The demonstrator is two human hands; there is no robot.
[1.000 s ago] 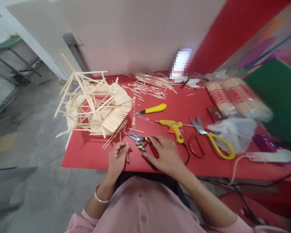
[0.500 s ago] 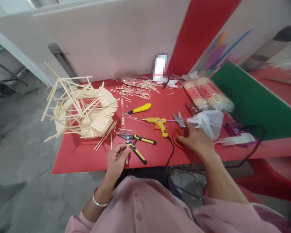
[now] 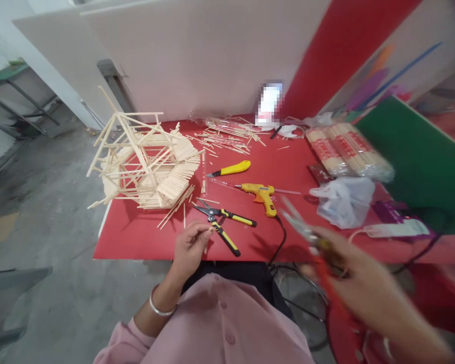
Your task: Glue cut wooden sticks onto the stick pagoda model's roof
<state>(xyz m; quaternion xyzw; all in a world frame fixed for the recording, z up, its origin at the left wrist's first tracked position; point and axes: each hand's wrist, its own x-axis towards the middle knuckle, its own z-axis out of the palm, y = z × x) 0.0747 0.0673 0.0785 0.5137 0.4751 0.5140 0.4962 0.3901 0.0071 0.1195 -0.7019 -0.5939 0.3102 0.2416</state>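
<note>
My right hand (image 3: 352, 268), smeared by motion, is raised over the table's front edge and grips a pair of scissors (image 3: 301, 225) with red handles. Their metal blades point up and left. Low at the table edge, my left hand (image 3: 191, 246) is closed in a pinch on a short wooden stick (image 3: 206, 248), mostly hidden by the fingers. Right beside those fingertips lie black-and-yellow cutters (image 3: 214, 218) with spread handles. Farther back rest a yellow glue gun (image 3: 263, 194) and a yellow utility knife (image 3: 233, 168).
A model of wooden sticks (image 3: 147, 167) stands on the left of the red table (image 3: 144, 237). Loose sticks (image 3: 231, 141) lie at the back near a phone (image 3: 269, 103). Wrapped stick bundles (image 3: 349, 149) and a white plastic bag (image 3: 343, 202) are on the right.
My right hand has picked the scissors up off the table and drawn them back toward me. The left hand keeps its pinch; the whole view has shifted slightly.
</note>
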